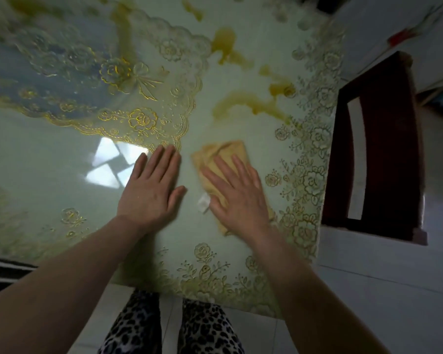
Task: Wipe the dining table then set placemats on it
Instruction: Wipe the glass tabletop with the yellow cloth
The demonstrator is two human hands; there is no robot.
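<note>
Fingers (237, 172) flat on seemingly yellow cloth (230, 154)

The dining table (49, 154) is covered by a glossy pale green sheet edged with gold flower patterns, and yellowish smears (243, 103) are seen across its far right part. A folded yellow cloth (223, 154) with a small white tag is pressed flat near the right edge. A translucent lace-edged placemat (87, 80) with gold roses is laid at the far left.

cloth (223, 159) yellow | table (49, 154) pale green, gold floral border | leggings (138, 325) leopard print
</note>
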